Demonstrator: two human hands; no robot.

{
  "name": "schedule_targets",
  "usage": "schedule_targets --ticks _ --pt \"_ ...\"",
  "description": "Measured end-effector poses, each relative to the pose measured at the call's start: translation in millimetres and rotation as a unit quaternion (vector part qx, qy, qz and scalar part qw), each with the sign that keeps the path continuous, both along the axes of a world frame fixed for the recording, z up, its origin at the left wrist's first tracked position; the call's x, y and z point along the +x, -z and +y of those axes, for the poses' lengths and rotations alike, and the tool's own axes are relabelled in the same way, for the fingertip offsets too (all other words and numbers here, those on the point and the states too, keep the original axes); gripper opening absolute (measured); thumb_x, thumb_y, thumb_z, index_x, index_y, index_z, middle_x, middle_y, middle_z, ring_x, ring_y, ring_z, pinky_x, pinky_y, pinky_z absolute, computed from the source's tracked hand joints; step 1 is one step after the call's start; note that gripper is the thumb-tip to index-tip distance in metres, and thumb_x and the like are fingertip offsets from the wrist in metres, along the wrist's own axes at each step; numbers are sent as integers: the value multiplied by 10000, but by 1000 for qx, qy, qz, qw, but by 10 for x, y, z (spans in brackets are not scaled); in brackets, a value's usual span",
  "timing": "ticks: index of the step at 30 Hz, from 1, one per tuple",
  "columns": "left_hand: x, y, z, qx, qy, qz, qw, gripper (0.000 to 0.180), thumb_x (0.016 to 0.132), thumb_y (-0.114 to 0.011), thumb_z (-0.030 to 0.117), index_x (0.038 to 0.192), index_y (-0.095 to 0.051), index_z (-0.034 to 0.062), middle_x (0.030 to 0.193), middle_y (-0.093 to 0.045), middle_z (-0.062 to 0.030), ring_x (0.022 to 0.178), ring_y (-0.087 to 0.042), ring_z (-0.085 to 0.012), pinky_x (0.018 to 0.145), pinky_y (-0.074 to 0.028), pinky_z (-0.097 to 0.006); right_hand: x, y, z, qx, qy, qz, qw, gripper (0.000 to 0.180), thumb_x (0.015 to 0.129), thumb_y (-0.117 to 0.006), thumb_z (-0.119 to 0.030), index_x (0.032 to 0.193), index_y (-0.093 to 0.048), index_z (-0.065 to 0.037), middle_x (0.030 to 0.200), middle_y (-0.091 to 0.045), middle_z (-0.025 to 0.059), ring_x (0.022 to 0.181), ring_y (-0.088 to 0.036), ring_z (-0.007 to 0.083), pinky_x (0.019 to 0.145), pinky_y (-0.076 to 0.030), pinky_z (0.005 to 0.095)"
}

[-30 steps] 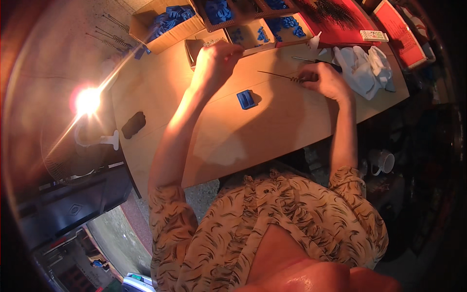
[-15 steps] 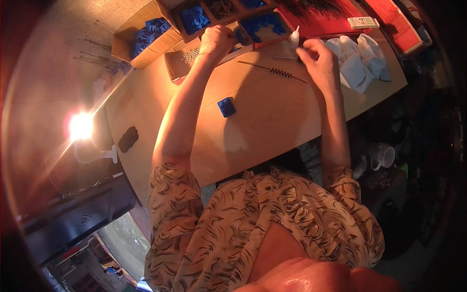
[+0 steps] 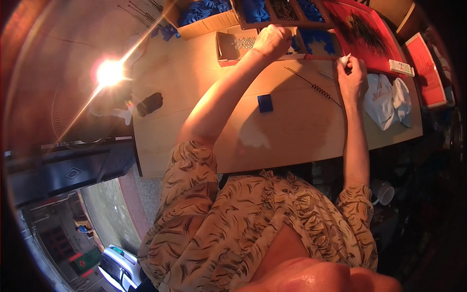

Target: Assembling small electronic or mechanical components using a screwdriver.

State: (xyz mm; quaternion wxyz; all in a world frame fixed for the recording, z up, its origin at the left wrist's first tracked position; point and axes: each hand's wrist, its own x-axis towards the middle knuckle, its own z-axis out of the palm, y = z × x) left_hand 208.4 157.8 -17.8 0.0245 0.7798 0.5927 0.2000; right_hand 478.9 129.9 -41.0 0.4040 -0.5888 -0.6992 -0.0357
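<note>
My left hand (image 3: 273,42) is over the cardboard tray of small parts, its fingers curled downward; the fingertips and anything in them are hidden. Between the fingers of my right hand (image 3: 353,78) is a small white squeeze bottle (image 3: 345,60) with a pointed nozzle, held above the far right of the table. Near that hand lie a dark coil spring (image 3: 320,89) with long straight ends and a thin metal rod (image 3: 326,75). A small blue plastic block (image 3: 265,103) rests alone in the middle of the table (image 3: 204,158).
A cardboard tray (image 3: 224,48) holds shiny little metal pieces, with blue parts (image 3: 317,41) to its right. Behind stand a carton of blue pieces (image 3: 192,28) and a brown divided tray (image 3: 267,24). White cloth (image 3: 382,104) lies right; a bright lamp (image 3: 111,73) shines left.
My right hand has closed on the white bottle, which stood beside it before. My left hand stays at the parts tray. The whole view has shifted, so the table sits farther right.
</note>
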Motion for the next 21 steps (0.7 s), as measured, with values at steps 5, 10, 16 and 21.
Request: schedule_targets --ticks 5,10,16,21 --pt "-60 -515 -629 -71 13 -349 934 168 905 -731 197 959 -730 38 847 -736 -42 797 -697 -103 734 -568 -275 24 50 -20 63 -39 0 997 278 836 -759 -247 1019 -672 -57 1042 -633 106 980 -628 320 776 -528 432" --pt "-229 -521 -1055 -185 68 -613 765 177 973 -680 181 1081 -703 43 914 -711 -43 835 -670 -113 776 -547 -269 116 80 -25 85 -52 -82 992 313 818 -791 -210 1061 -689 -42 1111 -625 89 1016 -609 287 795 -533 398" --pt "-297 -326 -1383 -288 72 -795 529 201 991 -647 182 1105 -682 21 959 -683 -44 882 -644 -115 777 -521 -211 -67 -287 -294 -36 -185 206 960 236 867 -774 -134 1064 -696 -31 1136 -693 56 989 -641 144 809 -524 291" --pt "-298 -124 -1517 -315 104 -862 384 129 1007 -617 187 1061 -639 72 944 -669 -15 867 -640 -87 821 -545 -217 -517 -704 -722 -109 -367 351 855 284 965 -640 -84 1210 -575 44 1069 -694 172 938 -671 184 874 -545 327"
